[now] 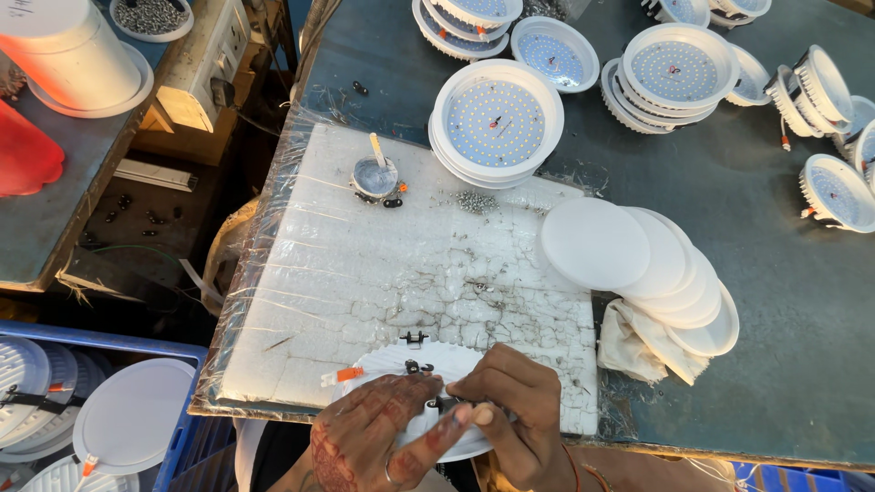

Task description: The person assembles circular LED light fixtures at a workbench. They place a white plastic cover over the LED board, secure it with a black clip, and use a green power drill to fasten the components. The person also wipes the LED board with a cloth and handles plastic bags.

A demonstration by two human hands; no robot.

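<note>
A round white finned lamp housing [428,364] lies back side up at the near edge of a white foam board [401,264], with an orange-tipped wire [342,374] sticking out to its left. My left hand [374,433] grips the housing from the near left. My right hand [515,410] rests on it from the right, fingertips pinching a small dark part at the middle of its back. Both thumbs meet over that part. A black clip [414,339] stands on the housing's far rim.
Fanned white diffuser discs [638,264] and a crumpled cloth [643,342] lie right of the board. Lamp bodies with LED panels [497,123] are stacked at the back and far right. A small paste tin with stick [375,175], loose screws [476,201], blue crate [100,410] at left.
</note>
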